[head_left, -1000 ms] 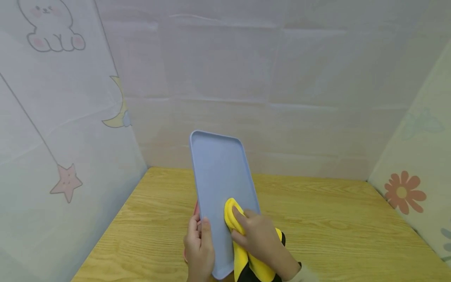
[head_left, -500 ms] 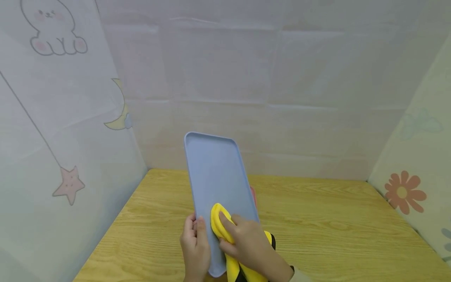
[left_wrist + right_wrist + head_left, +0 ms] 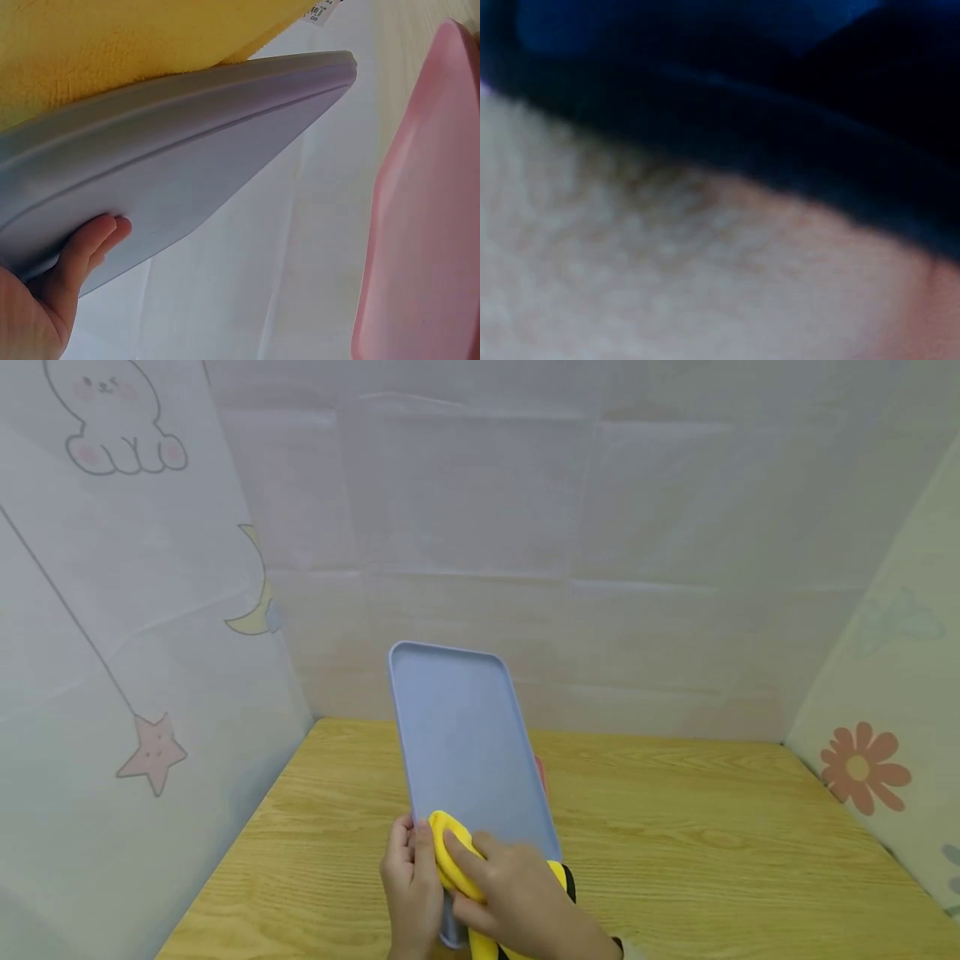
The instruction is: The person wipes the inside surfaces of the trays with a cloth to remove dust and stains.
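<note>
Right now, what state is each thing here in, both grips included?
Blue tray: held up at a tilt, rimmed face toward the head camera.
Yellow cloth: bunched, against the tray's lower part.
Pink object: mostly hidden behind the tray in the head view; whether it lies flat, I cannot tell.
Left grip: holding the tray's edge.
Right grip: holding the cloth.

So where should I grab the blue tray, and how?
Probably the left long edge of the blue tray, low down, from the left: the left hand grips there, thumb in front, fingers behind, and the raised rim looks slim enough to pinch.
</note>
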Demonstrator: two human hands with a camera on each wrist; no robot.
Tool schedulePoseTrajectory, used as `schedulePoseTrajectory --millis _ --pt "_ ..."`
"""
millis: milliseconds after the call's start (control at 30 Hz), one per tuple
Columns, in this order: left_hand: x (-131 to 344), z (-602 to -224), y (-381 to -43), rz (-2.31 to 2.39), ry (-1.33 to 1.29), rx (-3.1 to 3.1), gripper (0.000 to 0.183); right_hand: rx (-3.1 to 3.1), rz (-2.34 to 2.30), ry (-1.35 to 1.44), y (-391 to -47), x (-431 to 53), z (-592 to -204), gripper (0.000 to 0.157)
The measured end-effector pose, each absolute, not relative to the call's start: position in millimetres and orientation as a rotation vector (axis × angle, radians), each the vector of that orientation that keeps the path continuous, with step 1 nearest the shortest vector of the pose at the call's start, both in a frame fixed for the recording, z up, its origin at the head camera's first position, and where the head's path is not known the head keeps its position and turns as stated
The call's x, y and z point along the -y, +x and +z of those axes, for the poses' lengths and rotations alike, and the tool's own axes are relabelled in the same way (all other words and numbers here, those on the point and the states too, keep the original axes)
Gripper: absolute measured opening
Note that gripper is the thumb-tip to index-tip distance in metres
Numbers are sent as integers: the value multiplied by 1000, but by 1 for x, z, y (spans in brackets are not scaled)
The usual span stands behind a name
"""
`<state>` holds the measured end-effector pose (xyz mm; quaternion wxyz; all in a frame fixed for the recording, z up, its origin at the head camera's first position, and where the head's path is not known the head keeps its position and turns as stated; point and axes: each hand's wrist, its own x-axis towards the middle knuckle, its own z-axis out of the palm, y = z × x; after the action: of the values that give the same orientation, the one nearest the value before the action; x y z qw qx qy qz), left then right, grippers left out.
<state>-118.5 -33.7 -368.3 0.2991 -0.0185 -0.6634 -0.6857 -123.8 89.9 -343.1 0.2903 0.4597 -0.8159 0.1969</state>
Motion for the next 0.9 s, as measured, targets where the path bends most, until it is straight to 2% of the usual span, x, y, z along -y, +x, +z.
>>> schedulePoseTrajectory --millis 333,900 --pt "34 -369 -119 -1827 -56 1725 23 2107 534 1284 -120 -86 -342 42" --pt "39 -367 -118 -1795 -104 1738 21 2260 471 1121 -115 -86 -347 48"
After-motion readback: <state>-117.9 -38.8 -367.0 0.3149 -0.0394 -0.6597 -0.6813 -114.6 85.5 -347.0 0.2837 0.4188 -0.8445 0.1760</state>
